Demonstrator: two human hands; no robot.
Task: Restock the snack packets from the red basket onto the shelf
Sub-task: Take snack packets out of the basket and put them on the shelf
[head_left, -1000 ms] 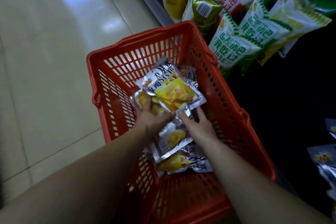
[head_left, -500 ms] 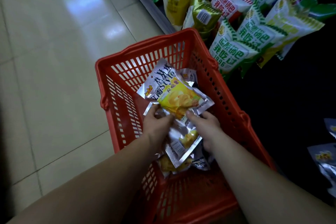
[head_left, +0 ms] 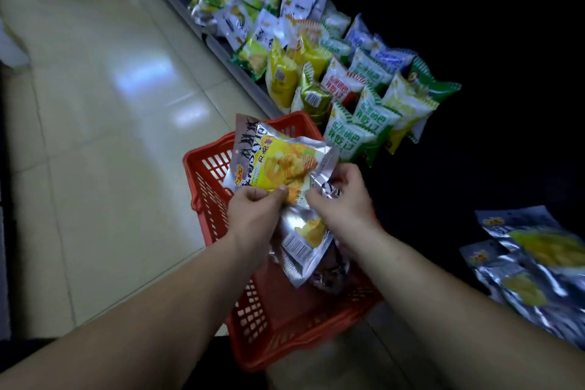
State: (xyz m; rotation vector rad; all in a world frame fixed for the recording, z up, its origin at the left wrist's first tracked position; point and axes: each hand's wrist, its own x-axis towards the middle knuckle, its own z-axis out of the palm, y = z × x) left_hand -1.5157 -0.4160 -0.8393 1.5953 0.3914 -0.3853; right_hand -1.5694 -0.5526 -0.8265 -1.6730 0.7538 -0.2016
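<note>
Silver snack packets [head_left: 278, 165] pinched between both hands' grips, above basket [head_left: 253, 320].

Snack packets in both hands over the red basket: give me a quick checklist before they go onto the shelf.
1. Left hand grip on the yellow-and-silver packets: ok, fingers pinch their lower edge.
2. Right hand grip: ok, it holds the bundle's right side.
3. Bundle secure: not ok, one silver packet hangs down below the hands and may slip.
4. Bundle lifted out of the red basket: ok, apart from that hanging packet.
5. Matching stock found: ok, similar silver packets lie on the shelf at right.
6. Free space there: cannot tell, too dark.
</note>
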